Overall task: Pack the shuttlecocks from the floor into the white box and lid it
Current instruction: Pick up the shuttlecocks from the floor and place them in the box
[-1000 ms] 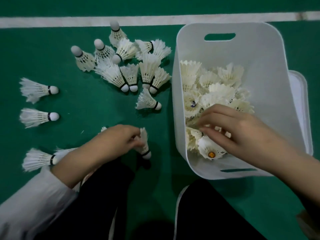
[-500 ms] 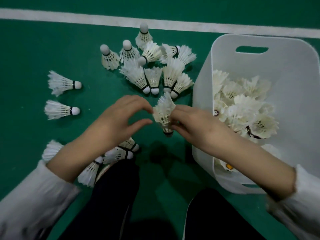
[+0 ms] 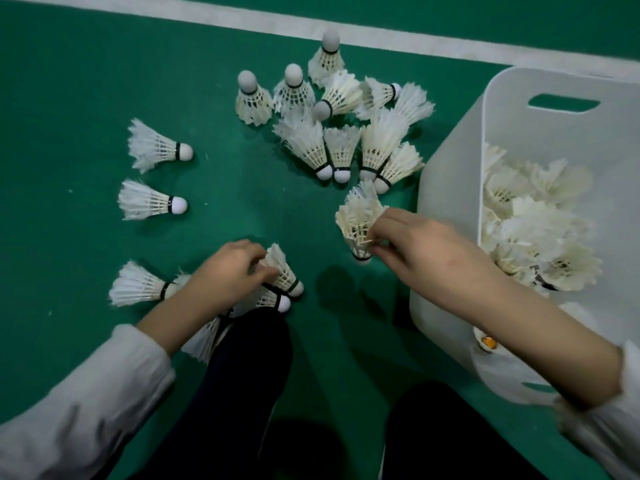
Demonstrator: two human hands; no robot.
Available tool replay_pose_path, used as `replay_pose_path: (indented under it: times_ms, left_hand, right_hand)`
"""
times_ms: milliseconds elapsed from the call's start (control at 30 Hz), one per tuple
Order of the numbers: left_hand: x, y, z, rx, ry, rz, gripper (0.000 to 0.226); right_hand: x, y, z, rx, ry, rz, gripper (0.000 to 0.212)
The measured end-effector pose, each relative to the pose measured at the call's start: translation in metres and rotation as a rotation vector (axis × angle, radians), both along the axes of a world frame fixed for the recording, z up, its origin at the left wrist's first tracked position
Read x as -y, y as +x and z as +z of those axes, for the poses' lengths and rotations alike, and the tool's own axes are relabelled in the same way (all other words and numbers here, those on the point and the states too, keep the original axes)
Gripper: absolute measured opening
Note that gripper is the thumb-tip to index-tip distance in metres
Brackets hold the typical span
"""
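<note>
My right hand [image 3: 420,249] pinches a white shuttlecock [image 3: 358,221] held above the green floor, just left of the white box [image 3: 446,188]. The box stands at the right and holds several shuttlecocks [image 3: 540,230]. My left hand [image 3: 225,271] grips another shuttlecock [image 3: 282,271] low on the floor, with one more shuttlecock [image 3: 273,301] lying right under it. A cluster of several shuttlecocks [image 3: 341,133] lies beyond my hands. Two single shuttlecocks [image 3: 156,148] [image 3: 149,202] lie at the left, and another [image 3: 138,285] by my left wrist. No lid is visible.
A white court line [image 3: 311,27] crosses the green floor at the back. My dark-trousered legs [image 3: 235,393] fill the bottom middle of the view. Open green floor [image 3: 69,81] spreads at the far left.
My left hand has dropped back to the floor and taken hold of a shuttlecock by my knee. My right hand keeps the shuttlecock it held. The view has shifted left.
</note>
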State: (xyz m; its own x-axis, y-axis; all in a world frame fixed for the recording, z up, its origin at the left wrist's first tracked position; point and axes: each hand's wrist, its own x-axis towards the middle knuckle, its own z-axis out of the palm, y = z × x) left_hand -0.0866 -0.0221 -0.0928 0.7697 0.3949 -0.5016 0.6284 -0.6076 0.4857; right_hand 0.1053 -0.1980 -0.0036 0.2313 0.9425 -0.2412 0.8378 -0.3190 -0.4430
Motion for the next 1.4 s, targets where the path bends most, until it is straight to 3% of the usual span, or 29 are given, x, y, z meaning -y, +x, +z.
replay_pose_path:
  times_ms: [200,400,500,633,700,767,1000,1100,1167,1300,1400]
  left_hand:
    - [-0.001,0.006,0.012,0.19,-0.05,0.085,0.008]
    - [-0.023,0.01,0.047,0.291,-0.076,0.258,0.02]
    - [-0.028,0.008,0.052,0.062,-0.068,0.251,0.025]
    - [-0.023,-0.001,0.038,-0.443,-0.033,-0.04,0.038]
    - [-0.016,-0.009,0.025,-0.539,-0.063,-0.127,0.042]
    - [-0.009,-0.015,0.017,-0.552,-0.09,-0.16,0.033]
    - [-0.007,-0.006,0.024,-0.294,-0.041,-0.072,0.017]
    - [-0.005,0.008,0.039,-0.176,0.011,0.001,0.021]
    - [-0.003,0.016,0.048,-0.078,0.033,0.022,0.014]
    - [0.007,0.033,0.068,0.07,0.127,0.014,0.006]
    - [0.019,0.045,0.089,0.211,0.163,0.016,0.005]
  right_hand:
    - [0.006,0.003,0.001,0.023,0.01,-0.019,0.009]
    - [0.006,0.002,0.001,0.034,0.014,-0.011,0.009]
    - [0.008,0.004,0.001,0.045,0.016,-0.02,0.009]
    - [0.009,0.004,0.001,0.043,0.009,-0.021,0.01]
    - [0.009,0.004,0.002,0.041,0.008,-0.017,0.011]
    - [0.009,0.004,0.002,0.046,0.004,-0.008,0.011]
    - [0.011,0.004,0.001,0.043,0.028,-0.019,0.012]
    - [0.011,0.004,0.0,0.038,0.059,-0.022,0.012]
    - [0.01,0.004,0.004,-0.07,0.127,-0.078,0.014]
    - [0.02,0.008,0.036,-0.491,0.404,-0.403,0.007]
    - [0.042,0.019,0.062,-0.564,0.565,-0.567,0.011]
